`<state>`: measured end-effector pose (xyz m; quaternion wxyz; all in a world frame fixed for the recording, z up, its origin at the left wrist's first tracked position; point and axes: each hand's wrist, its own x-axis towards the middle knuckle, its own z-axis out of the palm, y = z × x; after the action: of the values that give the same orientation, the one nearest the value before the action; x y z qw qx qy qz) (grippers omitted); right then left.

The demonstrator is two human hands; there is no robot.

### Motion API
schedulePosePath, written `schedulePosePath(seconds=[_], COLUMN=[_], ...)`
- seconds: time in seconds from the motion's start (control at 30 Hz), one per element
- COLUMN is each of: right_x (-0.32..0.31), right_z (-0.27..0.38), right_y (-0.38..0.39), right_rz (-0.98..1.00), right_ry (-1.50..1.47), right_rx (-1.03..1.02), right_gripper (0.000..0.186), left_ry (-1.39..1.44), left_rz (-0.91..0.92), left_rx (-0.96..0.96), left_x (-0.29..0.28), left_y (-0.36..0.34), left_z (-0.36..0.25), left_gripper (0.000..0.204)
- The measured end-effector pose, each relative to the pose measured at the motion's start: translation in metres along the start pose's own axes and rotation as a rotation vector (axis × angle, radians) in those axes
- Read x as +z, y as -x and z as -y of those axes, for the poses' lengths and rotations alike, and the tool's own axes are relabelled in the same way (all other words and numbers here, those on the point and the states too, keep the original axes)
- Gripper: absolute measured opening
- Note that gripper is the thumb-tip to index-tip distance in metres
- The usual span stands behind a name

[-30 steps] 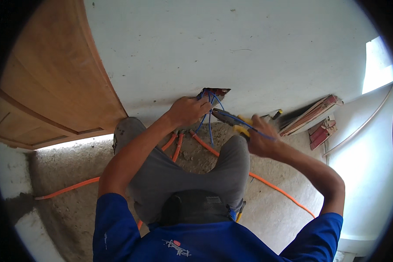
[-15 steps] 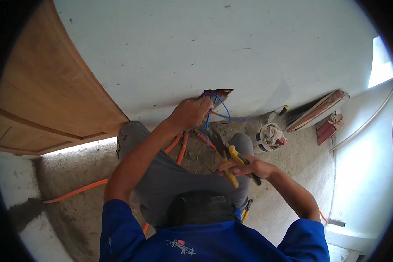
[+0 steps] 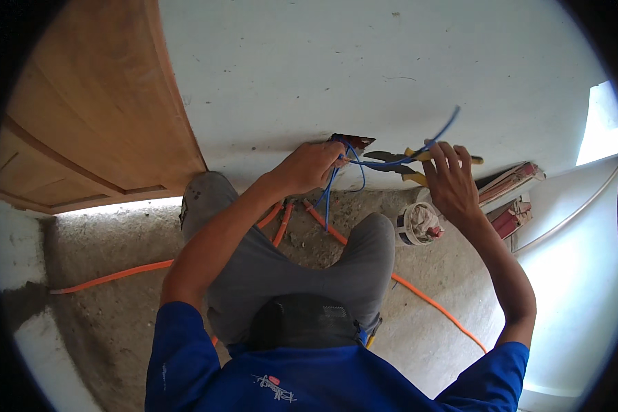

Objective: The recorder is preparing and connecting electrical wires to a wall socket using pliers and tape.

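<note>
At a rough rectangular hole [image 3: 361, 141] low in the pale wall, my left hand [image 3: 310, 167] is closed on blue electrical wires, the fingertips pinched together by the opening. One blue wire [image 3: 447, 128] stretches right from these fingers, past the pliers, and its loose end curves upward. Other blue wires [image 3: 327, 206] loop and hang below the hole. My right hand [image 3: 454, 180] grips pliers [image 3: 386, 157] with dark jaws and yellow handles. The jaws are spread apart and point left toward my left hand. Whether they touch the wire I cannot tell.
Orange conduits [image 3: 122, 275] lie on the rough floor and rise near my knees. A white bucket [image 3: 404, 225] with crumpled material stands beside my right knee. Reddish packages [image 3: 513, 182] lean against the wall farther right. A wooden door [image 3: 82, 103] fills the left side.
My right hand has lifted the pliers from near my right knee up to the wall. A blue wire now extends out rightward alongside them. My left hand keeps its pinch by the hole.
</note>
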<state>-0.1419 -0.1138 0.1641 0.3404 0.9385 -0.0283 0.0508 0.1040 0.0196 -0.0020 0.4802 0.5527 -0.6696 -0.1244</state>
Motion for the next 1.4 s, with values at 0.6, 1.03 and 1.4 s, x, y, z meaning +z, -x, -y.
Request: schedulePosePath(seconds=[0.6, 1.03, 1.4], right_x=[-0.016, -0.023, -0.009], right_z=[0.000, 0.002, 0.030], right_y=[-0.030, -0.041, -0.013], right_rz=[-0.110, -0.190, 0.169], right_ry=[0.169, 0.222, -0.040], right_rx=[-0.069, -0.125, 0.011], right_gripper=[0.029, 0.020, 0.015], left_ry=[0.006, 0.018, -0.218], left_rz=[0.061, 0.036, 0.122], left_rx=[-0.088, -0.071, 0.061], left_x=[-0.004, -0.007, -0.008], left_y=[-0.004, -0.003, 0.002], left_z=[-0.004, -0.008, 0.003], left_gripper=[0.006, 0.011, 0.013])
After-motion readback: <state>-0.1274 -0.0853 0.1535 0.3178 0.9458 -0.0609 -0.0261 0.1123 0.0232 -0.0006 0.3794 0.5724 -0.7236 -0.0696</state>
